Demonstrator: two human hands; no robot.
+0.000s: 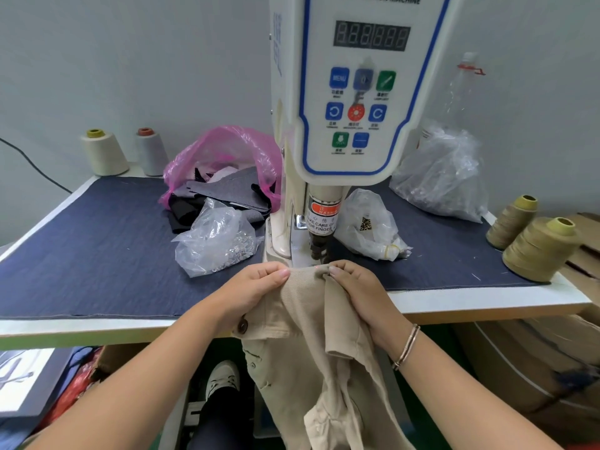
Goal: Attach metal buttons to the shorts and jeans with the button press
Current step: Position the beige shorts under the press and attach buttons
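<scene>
Beige shorts (pixel 311 326) held up at the front edge of the table (pixel 487 303), waistband stretched flat just below the ram of the button press (pixel 344 92). Left hand (pixel 256 287) pinching the waistband from the left, thumb on top and fingers curled underneath the cloth. Right hand (pixel 357 287) pinching the same band from the right, thumb tip pressed beside a small fold in the fabric, a thin bracelet (pixel 406 347) round the wrist. Rest of the garment hanging down off the table edge between the forearms, a dark brown button (pixel 243 327) showing on a flap near the left wrist. Dark blue denim sheet (pixel 97 248) covering the tabletop. Clear bag of metal buttons (pixel 217 241) lying just left of the press base; a second clear bag (pixel 370 222) with a printed code just right of it. Pink bag (pixel 227 147) of dark fabric scraps behind the button bag, near the wall. Larger crumpled clear bag (pixel 441 177) at the far right rear. Two pale thread cones (pixel 104 152) standing at the back left corner, two tan thread cones (pixel 539 248) at the right edge. Control panel with coloured keys and a blank digit display on the press head, a warning label on the ram housing below. A white shoe (pixel 222 378) visible under the table.
</scene>
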